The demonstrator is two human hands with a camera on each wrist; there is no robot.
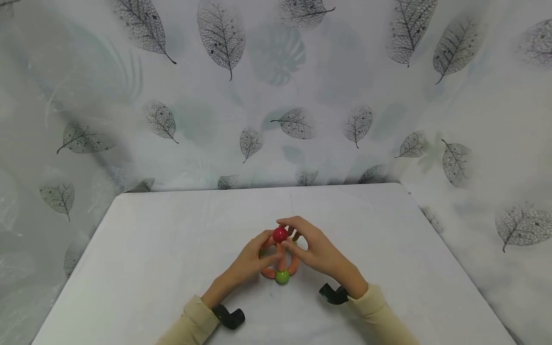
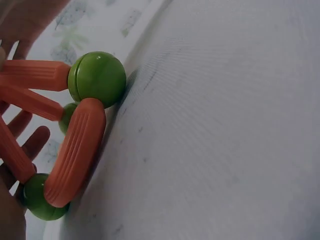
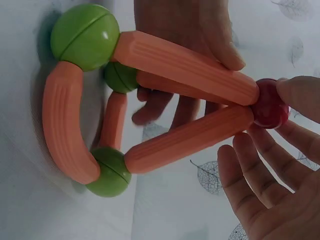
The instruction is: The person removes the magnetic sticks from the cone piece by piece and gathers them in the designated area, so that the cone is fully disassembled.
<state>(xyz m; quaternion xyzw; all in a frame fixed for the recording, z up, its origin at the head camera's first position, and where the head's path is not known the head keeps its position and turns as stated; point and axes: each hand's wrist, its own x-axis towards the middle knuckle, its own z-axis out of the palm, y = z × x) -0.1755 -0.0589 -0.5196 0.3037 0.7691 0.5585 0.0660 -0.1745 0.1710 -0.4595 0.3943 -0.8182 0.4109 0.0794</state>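
Observation:
A ball-and-stick toy pyramid (image 3: 190,140) stands on the table between my hands. Its straight orange sticks (image 3: 185,67) rise from green balls (image 3: 85,37) to a red ball (image 1: 280,234) at the top. Curved orange sticks (image 2: 77,155) link the green balls round the base. My right hand (image 1: 316,249) pinches the red ball between thumb and fingers, its other fingers spread beside it. With the thumb on one straight stick and fingers behind, my left hand (image 1: 254,256) holds the pyramid from the left. Some of the left fingers are hidden by the sticks.
The white table (image 1: 172,239) spreads out around the pyramid. Behind it and at the sides hangs leaf-patterned sheeting (image 1: 224,96). Black camera mounts (image 1: 229,317) sit on both wrists, just above the tabletop.

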